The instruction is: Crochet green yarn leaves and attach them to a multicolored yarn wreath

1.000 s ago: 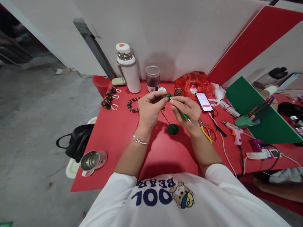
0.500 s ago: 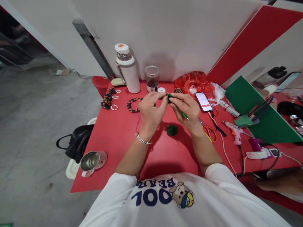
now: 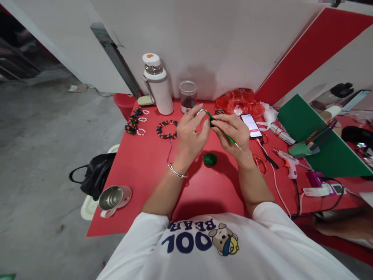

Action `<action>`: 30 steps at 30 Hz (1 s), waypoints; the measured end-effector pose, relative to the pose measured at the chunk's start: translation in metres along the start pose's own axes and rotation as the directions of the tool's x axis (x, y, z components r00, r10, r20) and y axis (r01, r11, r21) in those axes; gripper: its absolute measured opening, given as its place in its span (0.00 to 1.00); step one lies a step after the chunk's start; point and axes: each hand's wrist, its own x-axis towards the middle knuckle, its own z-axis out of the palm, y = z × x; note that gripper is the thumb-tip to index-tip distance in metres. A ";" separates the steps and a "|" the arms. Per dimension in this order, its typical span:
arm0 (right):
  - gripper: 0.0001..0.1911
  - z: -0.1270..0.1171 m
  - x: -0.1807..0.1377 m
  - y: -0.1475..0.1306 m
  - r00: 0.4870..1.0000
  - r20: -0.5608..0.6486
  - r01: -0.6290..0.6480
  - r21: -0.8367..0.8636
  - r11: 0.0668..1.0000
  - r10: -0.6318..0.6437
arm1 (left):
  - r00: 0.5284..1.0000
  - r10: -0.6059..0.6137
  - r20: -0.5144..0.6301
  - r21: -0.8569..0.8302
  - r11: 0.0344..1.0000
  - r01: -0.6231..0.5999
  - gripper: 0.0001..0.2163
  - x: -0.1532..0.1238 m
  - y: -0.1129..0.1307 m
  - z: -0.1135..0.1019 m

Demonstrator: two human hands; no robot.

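Note:
Over the red table, my left hand is raised with its fingers partly spread, and a green yarn strand runs over its index finger. My right hand pinches a green-handled crochet hook together with a small dark green crocheted piece between the two hands. A dark green yarn ball lies on the table just below my hands.
A white flask and clear jar stand at the back. Beaded rings lie left of them. To the right are a phone, red bag, scissors, glue gun and green board. A steel cup sits at the near-left edge.
My left hand's fingers have spread and lifted, drawing the green yarn up over the index finger. The right hand with the hook shifted slightly up and right.

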 end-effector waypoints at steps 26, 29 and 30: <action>0.08 0.000 0.003 -0.009 0.999 0.035 0.001 -0.057 0.998 0.001 | 0.997 -0.066 -0.031 -0.165 0.984 0.060 0.12 -0.002 -0.018 0.008; 0.08 -0.001 0.003 -0.009 0.997 0.067 -0.026 -0.064 0.998 0.031 | 0.992 -0.128 0.011 -0.239 0.963 0.126 0.12 -0.001 -0.020 0.007; 0.09 -0.001 0.003 -0.009 0.997 0.073 -0.032 -0.065 0.997 0.037 | 0.988 -0.148 0.034 -0.258 0.954 0.151 0.11 0.000 -0.020 0.006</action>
